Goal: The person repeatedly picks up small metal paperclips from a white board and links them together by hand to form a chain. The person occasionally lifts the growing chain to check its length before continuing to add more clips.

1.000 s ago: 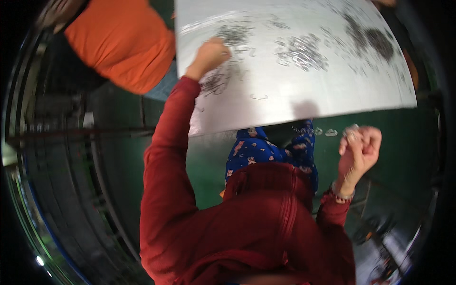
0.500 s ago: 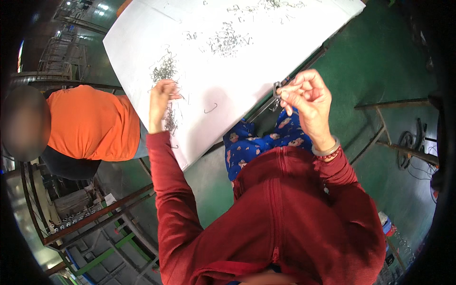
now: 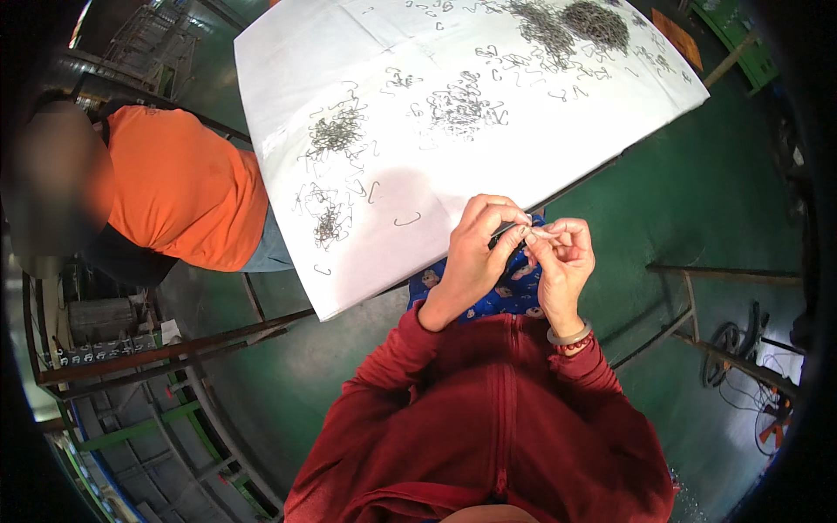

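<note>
My left hand [image 3: 484, 248] and my right hand [image 3: 562, 260] meet in front of my body, just off the table's near edge. Both are closed in a pinch, fingertips almost touching. Whatever small thing sits between them is mostly hidden by the fingers. On the white tabletop [image 3: 384, 283] lie loose S- and C-shaped wire hooks, in a small pile [image 3: 329, 225] at the left and a denser pile [image 3: 336, 131] beyond it. A single hook [image 3: 407, 220] rests apart, left of my left hand. More hooks are scattered in the middle pile [image 3: 462, 109].
Large dark heaps of hooks [image 3: 597, 26] cover the table's far right. A person in an orange shirt [image 3: 187, 187] is at the table's left side. Metal frames [image 3: 174, 357] stand at lower left. A metal rail [image 3: 724, 274] and coiled black cable [image 3: 722, 349] are at right.
My left hand has come from the left hook piles to my right hand. The right hand has moved slightly lower and left; dark metal pieces seen at its fingertips are now mostly hidden.
</note>
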`<act>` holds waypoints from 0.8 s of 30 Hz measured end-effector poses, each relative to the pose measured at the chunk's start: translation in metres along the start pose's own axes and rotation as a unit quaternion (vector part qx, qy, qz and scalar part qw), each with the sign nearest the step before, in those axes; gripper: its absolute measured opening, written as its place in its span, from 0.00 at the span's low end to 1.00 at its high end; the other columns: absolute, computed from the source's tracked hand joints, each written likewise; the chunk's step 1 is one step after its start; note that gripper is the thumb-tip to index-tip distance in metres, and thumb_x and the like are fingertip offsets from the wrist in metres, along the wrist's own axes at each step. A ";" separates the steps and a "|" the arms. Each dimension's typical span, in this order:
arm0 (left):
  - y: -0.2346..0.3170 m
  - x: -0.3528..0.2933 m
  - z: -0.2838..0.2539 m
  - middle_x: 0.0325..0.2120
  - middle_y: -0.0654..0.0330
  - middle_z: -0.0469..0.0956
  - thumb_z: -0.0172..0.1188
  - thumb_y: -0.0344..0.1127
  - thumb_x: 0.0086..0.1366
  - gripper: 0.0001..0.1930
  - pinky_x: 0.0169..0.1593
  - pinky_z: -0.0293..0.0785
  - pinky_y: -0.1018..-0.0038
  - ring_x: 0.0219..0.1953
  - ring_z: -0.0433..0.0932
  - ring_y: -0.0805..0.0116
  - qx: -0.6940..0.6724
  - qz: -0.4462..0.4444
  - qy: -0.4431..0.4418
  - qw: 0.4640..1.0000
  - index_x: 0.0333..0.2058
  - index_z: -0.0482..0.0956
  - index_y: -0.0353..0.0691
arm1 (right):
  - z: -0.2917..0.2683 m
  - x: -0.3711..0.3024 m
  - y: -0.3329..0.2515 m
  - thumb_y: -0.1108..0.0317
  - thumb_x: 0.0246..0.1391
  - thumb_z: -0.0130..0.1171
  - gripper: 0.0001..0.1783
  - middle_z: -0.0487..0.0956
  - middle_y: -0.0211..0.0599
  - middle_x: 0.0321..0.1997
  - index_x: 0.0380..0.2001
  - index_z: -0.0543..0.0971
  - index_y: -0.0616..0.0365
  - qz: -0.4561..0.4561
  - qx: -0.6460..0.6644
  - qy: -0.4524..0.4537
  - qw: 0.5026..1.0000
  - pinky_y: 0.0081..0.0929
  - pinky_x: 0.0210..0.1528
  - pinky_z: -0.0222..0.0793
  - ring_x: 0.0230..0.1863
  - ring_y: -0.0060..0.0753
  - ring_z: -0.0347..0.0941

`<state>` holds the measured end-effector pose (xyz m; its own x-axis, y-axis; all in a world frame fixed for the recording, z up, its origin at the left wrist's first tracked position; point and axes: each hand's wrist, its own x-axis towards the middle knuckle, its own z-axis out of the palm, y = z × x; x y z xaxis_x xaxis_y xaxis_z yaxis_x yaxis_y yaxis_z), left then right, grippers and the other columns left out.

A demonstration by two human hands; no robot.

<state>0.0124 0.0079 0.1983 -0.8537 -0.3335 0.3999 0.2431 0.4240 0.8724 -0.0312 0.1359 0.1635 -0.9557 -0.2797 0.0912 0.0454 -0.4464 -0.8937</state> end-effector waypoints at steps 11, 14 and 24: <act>0.008 -0.008 -0.007 0.35 0.55 0.82 0.55 0.21 0.64 0.05 0.49 0.74 0.73 0.41 0.80 0.67 -0.053 -0.017 -0.016 0.998 0.38 0.73 0.37 | -0.021 0.028 -0.010 0.78 0.60 0.53 0.13 0.80 0.52 0.46 0.48 0.75 0.68 -0.011 -0.087 -0.024 0.996 0.12 0.17 0.66 0.33 0.24 0.77; 0.012 -0.009 -0.009 0.34 0.57 0.82 0.56 0.21 0.63 0.06 0.56 0.68 0.65 0.40 0.79 0.66 -0.056 -0.001 -0.031 0.998 0.37 0.73 0.39 | -0.032 0.090 -0.006 0.74 0.62 0.53 0.10 0.83 0.42 0.40 0.41 0.81 0.64 0.031 -0.268 -0.079 0.960 0.15 0.20 0.65 0.29 0.21 0.75; 0.016 -0.015 -0.004 0.35 0.58 0.81 0.58 0.22 0.63 0.05 0.55 0.69 0.64 0.40 0.78 0.64 -0.042 0.023 -0.044 0.998 0.37 0.76 0.38 | -0.025 0.261 0.108 0.73 0.49 0.57 0.08 0.76 0.35 0.36 0.32 0.82 0.55 -0.239 -0.622 -0.316 0.675 0.37 0.44 0.73 0.43 0.42 0.72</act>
<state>0.0309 0.0166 0.2075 -0.8770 -0.2387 0.4170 0.3175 0.3636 0.8758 -0.2828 0.0364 0.0799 -0.4412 -0.8391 0.3183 -0.8800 0.3350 -0.3366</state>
